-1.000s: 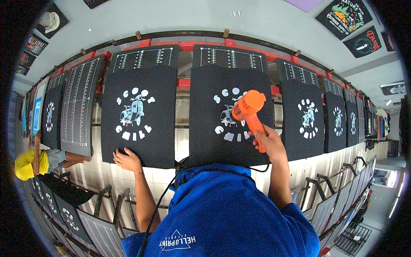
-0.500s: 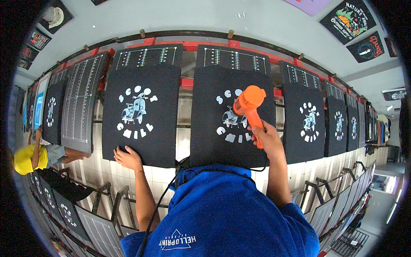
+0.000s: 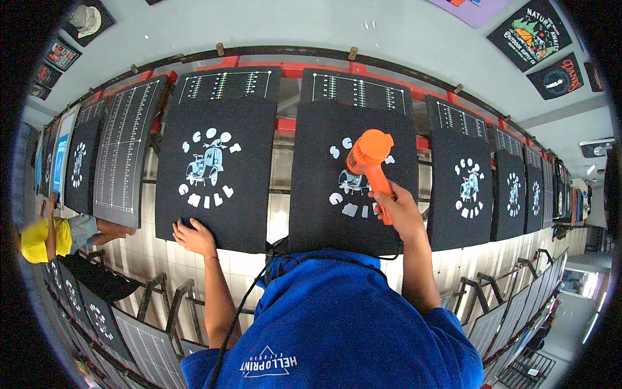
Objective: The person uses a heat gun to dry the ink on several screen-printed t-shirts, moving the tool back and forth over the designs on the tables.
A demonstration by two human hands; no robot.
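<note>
two hands (image 3: 194, 236) at shirt (image 3: 214, 172) edge

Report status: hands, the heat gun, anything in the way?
Right hand grips orange heat gun over the middle black shirt print. Left hand flat on neighbouring black shirt. Nothing between gun and print.

A long row of black printing boards (image 3: 123, 155) curved along a red metal rail (image 3: 285, 68) beneath a pale grey wall (image 3: 272, 26). Dark printed shirts (image 3: 526, 29) hung high on it. Grey metal racks (image 3: 162, 305) stood below, and daylight came from the far right (image 3: 586, 305).
</note>
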